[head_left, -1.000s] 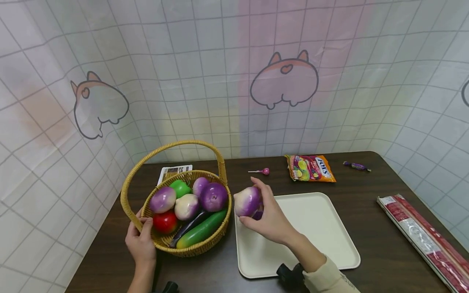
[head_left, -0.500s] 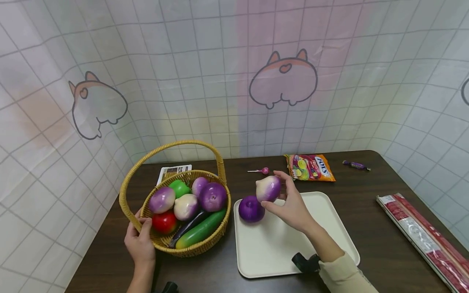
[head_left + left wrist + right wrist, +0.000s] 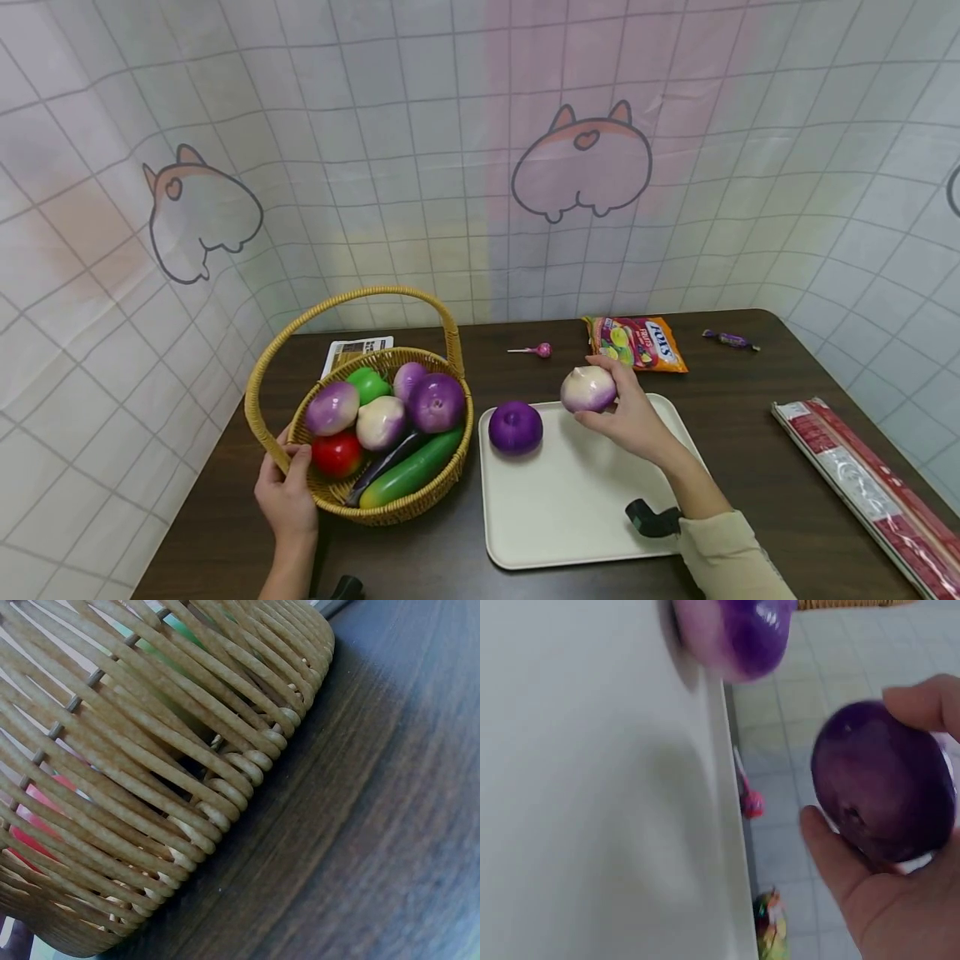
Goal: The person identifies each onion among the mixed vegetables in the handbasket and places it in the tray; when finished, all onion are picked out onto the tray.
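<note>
In the head view my right hand (image 3: 633, 417) holds a purple-and-white turnip (image 3: 587, 390) between thumb and fingers, above the back part of a cream tray (image 3: 592, 500). From the right wrist view, the turnip's dark purple end (image 3: 885, 780) faces the camera, clear of the tray surface. Another purple turnip (image 3: 515, 427) sits in the tray's back left corner. My left hand (image 3: 288, 500) grips the near left rim of a wicker basket (image 3: 420, 504), by the foot of its handle. The left wrist view is mostly filled by the basket's woven side (image 3: 150, 750).
Inside the basket lie a red tomato (image 3: 337, 454), a green pepper (image 3: 369, 385), an eggplant (image 3: 386, 468), a cucumber (image 3: 412, 471) and several purple-white turnips. Behind the tray are a lollipop (image 3: 542, 350) and a candy bag (image 3: 637, 343). A long red package (image 3: 862, 492) lies right.
My right hand has moved right across the tray with the turnip, whose pale tip has turned upward. The turnip left on the tray has come into full view. My left hand stays on the basket.
</note>
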Action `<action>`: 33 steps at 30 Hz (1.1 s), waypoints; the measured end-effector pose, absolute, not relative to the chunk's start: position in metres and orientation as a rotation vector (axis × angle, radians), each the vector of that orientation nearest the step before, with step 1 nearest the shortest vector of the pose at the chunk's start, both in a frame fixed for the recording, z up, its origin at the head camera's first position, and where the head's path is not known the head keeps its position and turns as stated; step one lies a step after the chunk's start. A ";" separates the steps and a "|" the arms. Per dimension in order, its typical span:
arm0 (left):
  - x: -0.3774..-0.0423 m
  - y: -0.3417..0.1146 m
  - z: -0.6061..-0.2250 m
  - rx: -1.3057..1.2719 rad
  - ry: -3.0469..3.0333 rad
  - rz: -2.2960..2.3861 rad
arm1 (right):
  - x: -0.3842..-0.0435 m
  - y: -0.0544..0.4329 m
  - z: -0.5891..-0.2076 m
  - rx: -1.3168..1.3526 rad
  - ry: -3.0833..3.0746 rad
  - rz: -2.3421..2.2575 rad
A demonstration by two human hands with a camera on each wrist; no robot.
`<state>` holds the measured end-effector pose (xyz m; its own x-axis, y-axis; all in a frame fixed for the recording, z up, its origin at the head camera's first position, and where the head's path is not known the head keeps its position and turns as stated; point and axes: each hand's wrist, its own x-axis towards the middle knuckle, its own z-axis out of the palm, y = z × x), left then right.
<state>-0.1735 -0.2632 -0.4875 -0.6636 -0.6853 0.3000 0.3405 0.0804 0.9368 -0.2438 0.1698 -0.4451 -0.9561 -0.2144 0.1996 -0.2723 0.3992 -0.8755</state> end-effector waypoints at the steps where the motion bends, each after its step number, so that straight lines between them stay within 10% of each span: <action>1: -0.173 -0.263 -0.488 0.350 -1.593 -1.687 | -0.245 0.173 -0.447 0.460 -2.604 1.611; 33: -0.174 -0.263 -0.486 0.360 -1.612 -1.661 | -0.252 0.193 -0.475 0.651 -2.853 1.564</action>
<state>-0.1737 -0.2630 -0.4864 -0.6576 -0.6876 0.3078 0.3282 0.1062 0.9386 -0.2520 0.1925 -0.4751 -0.9080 -0.4176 0.0327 -0.2522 0.4828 -0.8386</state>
